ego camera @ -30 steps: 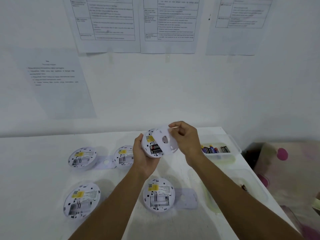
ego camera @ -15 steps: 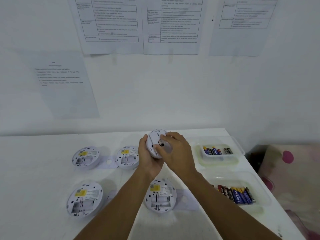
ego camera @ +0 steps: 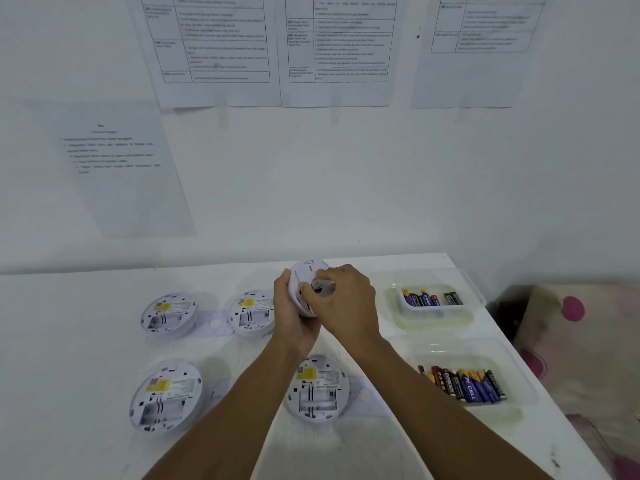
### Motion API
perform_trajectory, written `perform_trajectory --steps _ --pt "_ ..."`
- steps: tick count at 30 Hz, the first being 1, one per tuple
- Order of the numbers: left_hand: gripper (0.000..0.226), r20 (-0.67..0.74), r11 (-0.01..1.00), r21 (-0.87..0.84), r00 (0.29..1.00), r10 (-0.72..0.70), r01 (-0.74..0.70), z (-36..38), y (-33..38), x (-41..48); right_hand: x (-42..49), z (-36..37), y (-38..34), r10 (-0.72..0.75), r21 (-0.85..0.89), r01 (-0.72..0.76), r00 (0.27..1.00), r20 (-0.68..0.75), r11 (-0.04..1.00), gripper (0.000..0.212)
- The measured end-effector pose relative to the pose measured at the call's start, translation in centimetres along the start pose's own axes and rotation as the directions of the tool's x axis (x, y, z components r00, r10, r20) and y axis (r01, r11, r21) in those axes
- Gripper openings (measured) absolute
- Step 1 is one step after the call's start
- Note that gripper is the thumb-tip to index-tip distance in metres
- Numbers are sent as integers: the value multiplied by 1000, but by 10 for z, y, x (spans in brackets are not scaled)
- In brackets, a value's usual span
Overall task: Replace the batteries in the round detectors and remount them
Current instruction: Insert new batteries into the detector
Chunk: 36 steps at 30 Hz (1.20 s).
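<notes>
Detector (ego camera: 297,299) in hand is now capped. A second ago your right hand (ego camera: 349,303) pinched the mounting plate (ego camera: 311,270) clear of its back, with the fitted cells showing. Now the plate lies over that back and hides them.

You hold the detector in the air above the far middle of the surface (ego camera: 86,341), between the open units and the battery trays. Your left hand (ego camera: 294,323) cups its rim from the left, fingers wrapped behind. Your right hand curls over the plate, fingertips bearing on its face. My reading is that this unit has its cells in and is being closed, so what remains is most likely the twist that locks the plate. Whether it has caught I cannot tell.

The disc stands nearly on edge, its plated back facing your right palm and turned partly toward you. Being round, it has no long axis. The axis through its faces runs roughly left to right, palm to palm.

Four other detectors (ego camera: 168,315) lie back-up on the surface, bays open and apparently empty, with two loose plates (ego camera: 214,322) beside them. At your right, two clear trays (ego camera: 479,299) hold batteries (ego camera: 464,381).
</notes>
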State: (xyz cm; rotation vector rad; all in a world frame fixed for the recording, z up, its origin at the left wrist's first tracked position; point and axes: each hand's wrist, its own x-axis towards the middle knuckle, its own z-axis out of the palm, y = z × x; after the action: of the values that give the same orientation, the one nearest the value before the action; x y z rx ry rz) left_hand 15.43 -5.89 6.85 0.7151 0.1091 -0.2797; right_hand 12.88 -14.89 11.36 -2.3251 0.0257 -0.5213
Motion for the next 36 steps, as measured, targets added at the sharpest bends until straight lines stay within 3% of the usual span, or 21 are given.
perform_trajectory --steps 17,24,27,30,36 --pt "61 11 989 113 995 100 -101 -2 -2 -7 -9 -2 -10 222 101 -218 975 -22 971 37" --pt "58 9 984 133 993 120 -120 -3 3 -8 -9 2 -9 232 129 -231 973 2 964 34" --pt "59 21 982 152 994 107 -109 -2 13 -4 0 -3 -1 204 200 -216 976 76 956 35" --pt "69 51 978 200 997 57 -66 0 24 3 8 -12 7 280 410 -354 932 230 840 44" --pt "65 44 974 218 998 52 -60 -4 24 9 14 -23 17 307 626 -466 884 353 625 13"
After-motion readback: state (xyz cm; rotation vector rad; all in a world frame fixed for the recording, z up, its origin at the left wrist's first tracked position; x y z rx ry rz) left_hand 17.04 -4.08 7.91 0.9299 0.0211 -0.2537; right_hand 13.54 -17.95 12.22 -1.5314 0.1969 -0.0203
